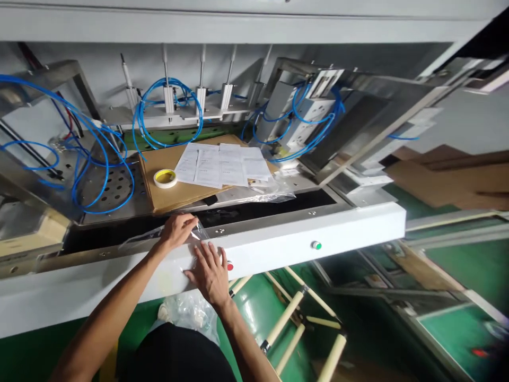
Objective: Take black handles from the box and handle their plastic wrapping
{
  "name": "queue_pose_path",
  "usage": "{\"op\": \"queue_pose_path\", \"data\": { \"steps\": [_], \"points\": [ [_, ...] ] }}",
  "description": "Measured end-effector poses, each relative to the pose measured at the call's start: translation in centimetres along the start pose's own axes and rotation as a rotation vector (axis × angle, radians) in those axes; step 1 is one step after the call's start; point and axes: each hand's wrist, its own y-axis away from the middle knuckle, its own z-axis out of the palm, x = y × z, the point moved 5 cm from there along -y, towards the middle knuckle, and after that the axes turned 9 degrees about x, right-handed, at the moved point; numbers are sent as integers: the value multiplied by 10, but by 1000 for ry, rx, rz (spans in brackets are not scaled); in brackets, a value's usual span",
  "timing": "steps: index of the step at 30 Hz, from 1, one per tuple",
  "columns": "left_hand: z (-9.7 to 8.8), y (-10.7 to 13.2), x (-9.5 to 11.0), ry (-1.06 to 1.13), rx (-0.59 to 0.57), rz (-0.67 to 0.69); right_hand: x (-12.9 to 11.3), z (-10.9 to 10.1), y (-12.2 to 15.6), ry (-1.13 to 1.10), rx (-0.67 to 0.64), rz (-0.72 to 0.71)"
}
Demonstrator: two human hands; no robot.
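Note:
My left hand [177, 229] rests on a clear plastic bag [195, 240] at the front edge of a white machine [350, 233], its fingers curled and pinching the film. Just below it, my right hand [209, 270] lies flat with fingers spread, pressing the same bag against the machine's white front panel beside a red button [229, 266]. The bag is transparent and hard to trace; part of it lies over the dark slot [278, 207] behind my hands.
A cardboard sheet [167, 191] on the machine bed carries a roll of tape [165, 178] and several printed paper sheets [225, 164]. Blue air hoses [99, 159] loop over the perforated plate. A green button [316, 245] sits right. More clear bags [191, 310] lie near my lap.

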Motion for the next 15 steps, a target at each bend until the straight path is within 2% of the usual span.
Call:
{"op": "queue_pose_path", "data": {
  "steps": [3, 8, 12, 15],
  "points": [
    [1, -7, -5, -41, -4, -98, 0, 4, 4, 11, -29, 3],
    [7, -17, 2, -104, -6, -227, 2, 4, 6, -31, -73, 4],
    [3, -23, 9, -46, -77, -235, 3, -3, -2, -80, -81, 76],
    [-11, -29, 14, 62, -151, -199, 4, -8, -9, -77, -83, 123]
  ]
}}
